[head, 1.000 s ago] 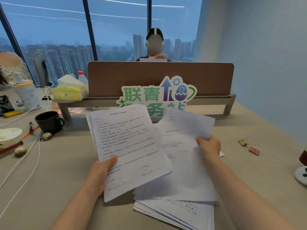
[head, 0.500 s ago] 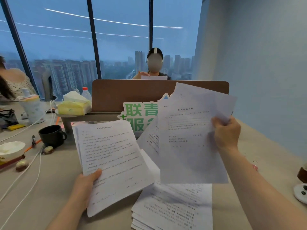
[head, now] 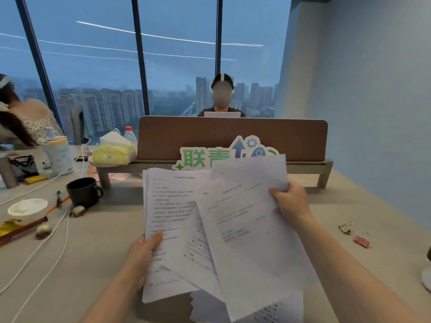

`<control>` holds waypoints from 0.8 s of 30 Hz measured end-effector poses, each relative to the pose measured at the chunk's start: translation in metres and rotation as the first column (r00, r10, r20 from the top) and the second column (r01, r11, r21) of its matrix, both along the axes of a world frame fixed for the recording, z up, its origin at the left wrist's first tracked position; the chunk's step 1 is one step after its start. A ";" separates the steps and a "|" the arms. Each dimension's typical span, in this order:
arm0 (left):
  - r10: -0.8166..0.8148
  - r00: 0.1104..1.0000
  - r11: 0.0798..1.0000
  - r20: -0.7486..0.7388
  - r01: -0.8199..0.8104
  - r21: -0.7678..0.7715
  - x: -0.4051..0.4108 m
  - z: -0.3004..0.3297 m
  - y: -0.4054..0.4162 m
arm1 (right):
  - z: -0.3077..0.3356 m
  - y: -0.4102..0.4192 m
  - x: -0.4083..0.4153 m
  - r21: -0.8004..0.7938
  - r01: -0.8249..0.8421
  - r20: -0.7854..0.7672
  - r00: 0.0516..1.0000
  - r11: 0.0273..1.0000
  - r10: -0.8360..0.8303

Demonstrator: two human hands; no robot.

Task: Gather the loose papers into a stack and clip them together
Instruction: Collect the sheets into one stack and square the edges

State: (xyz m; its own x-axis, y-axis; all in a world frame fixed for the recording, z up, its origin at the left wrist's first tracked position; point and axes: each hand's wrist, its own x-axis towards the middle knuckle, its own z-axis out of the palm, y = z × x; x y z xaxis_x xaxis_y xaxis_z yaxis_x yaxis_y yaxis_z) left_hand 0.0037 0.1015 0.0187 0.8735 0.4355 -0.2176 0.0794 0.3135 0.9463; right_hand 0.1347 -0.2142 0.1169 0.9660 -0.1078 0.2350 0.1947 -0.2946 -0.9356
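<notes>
My left hand [head: 142,255] grips a sheaf of printed papers [head: 169,220] by its lower left edge, held up above the desk. My right hand [head: 290,201] pinches a few more printed sheets [head: 247,229] at their upper right corner; they overlap the right side of the left sheaf at a slant. More papers [head: 275,310] lie flat on the desk beneath, partly hidden by the held sheets. A pink binder clip [head: 361,240] and a gold binder clip [head: 345,228] rest on the desk to the right, beyond my right forearm.
A black mug [head: 82,191], a white bowl [head: 27,207], white cables [head: 46,248], pens and small stones crowd the left of the desk. A brown divider [head: 233,136] with a green sign [head: 203,157] stands behind. One person sits opposite, another at far left.
My right hand has lifted its sheets off the desk pile, raised them, then swung them left and down onto the sheaf in my left hand. The left sheaf has shifted right.
</notes>
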 end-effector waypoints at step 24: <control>-0.221 0.973 0.963 -0.060 0.228 0.141 -0.016 -0.009 -0.019 | -0.083 0.052 -0.013 0.339 0.021 -0.624 0.753 0.941 0.208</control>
